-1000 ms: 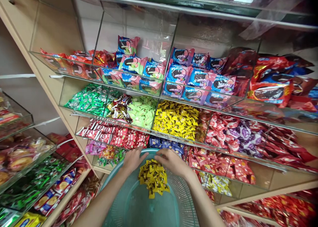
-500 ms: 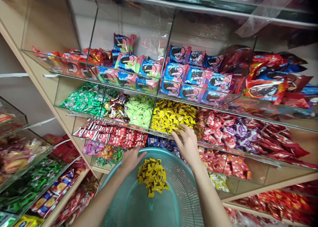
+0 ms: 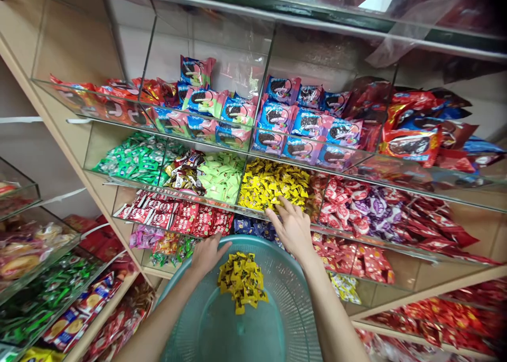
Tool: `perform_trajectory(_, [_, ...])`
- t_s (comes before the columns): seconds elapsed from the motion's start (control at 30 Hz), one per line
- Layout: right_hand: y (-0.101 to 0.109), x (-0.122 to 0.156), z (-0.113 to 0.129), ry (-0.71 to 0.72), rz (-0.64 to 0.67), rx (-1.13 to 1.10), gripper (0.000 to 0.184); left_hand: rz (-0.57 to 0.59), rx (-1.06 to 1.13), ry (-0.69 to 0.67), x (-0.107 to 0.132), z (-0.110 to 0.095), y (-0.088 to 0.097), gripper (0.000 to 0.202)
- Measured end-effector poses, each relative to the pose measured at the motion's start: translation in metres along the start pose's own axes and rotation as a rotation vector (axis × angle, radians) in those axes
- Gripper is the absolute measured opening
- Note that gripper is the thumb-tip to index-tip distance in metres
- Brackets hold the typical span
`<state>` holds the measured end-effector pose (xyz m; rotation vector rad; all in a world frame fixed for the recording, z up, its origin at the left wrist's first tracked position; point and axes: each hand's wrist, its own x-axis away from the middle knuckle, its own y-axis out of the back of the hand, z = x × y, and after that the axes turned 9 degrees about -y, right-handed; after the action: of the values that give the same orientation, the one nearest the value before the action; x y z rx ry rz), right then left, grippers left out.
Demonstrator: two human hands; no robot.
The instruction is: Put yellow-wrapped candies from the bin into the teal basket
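A teal plastic basket [image 3: 222,325] fills the lower middle of the view, with a pile of yellow-wrapped candies [image 3: 242,283] inside. My left hand [image 3: 206,256] is closed over its far left rim, thumb on the inner side; its other fingers are partly hidden. My right hand [image 3: 292,227] reaches past the basket to the glass front of a shelf compartment heaped with yellow candies [image 3: 273,182]. Its fingers are spread over that edge, fingertips at the nearest candies, and nothing shows in its grasp.
Left of the yellow heap lie pale green packets [image 3: 222,177] and green candies [image 3: 134,159]; red and purple candies [image 3: 348,206] lie to its right. Above runs a glass-fronted shelf [image 3: 253,132] of blue-pink cookie packs [image 3: 277,114]. Red sachets [image 3: 194,219] sit one tier lower.
My right hand has shifted slightly left and its fingers still reach over the compartment's front edge. The view has moved a little. My left hand stays at the basket rim.
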<state>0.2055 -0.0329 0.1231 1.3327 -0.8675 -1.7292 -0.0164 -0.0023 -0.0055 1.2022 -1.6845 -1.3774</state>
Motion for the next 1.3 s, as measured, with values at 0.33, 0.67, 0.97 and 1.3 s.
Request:
perform_trajectory(0.33, [-0.0043, 0.0039, -0.0027, 0.019, -0.076, -0.05, 0.046, 0.004, 0.025, -0.009, -0.0008, 0.0021, 0.0001, 0.056])
perform_trajectory(0.67, [-0.0059, 0.004, -0.004, 0.026, -0.078, -0.06, 0.047, 0.006, 0.017, -0.01, -0.0003, 0.0004, 0.0028, 0.056])
perform_trajectory(0.97, [-0.0018, 0.0015, -0.0021, -0.005, -0.022, -0.048, 0.049, -0.017, 0.002, -0.016, 0.0012, 0.0017, 0.0008, 0.058])
perform_trajectory(1.3, [0.0038, -0.0051, 0.0036, -0.156, 0.084, 0.018, 0.055, -0.016, 0.004, -0.002, 0.0021, 0.0041, -0.0017, 0.057])
